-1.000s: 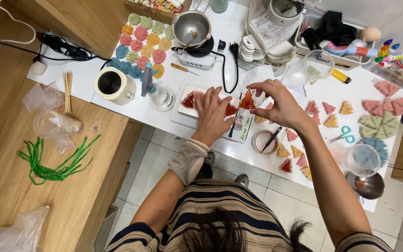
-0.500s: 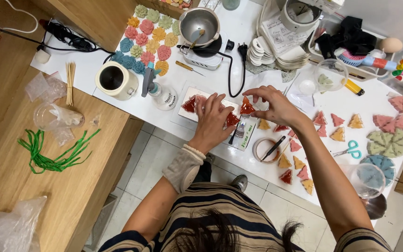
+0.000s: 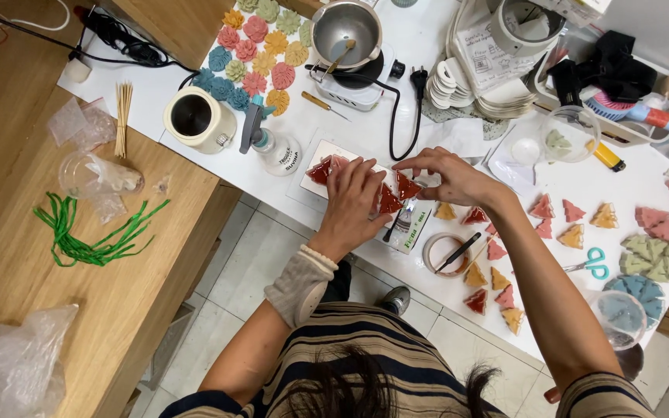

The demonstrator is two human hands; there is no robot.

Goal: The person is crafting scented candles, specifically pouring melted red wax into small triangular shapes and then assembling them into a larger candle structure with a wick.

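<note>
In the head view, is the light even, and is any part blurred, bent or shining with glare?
Head view: the light is soft and even, with only faint shadows under the left hand and right hand; the round steel pot shows mild glare; the white table edges bend slightly toward the corners; the dark hair at the bottom is a little soft.

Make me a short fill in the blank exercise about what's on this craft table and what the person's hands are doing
1. Both hands, the left hand and right hand, rest on ____ wedge-shaped pieces on a white tray.
2. The scissors have ____ handles.
3. The bundle of ties on the wooden table is ____.
4. The metal pot holds a ____.

Missing words: red; teal; green; spoon
</note>
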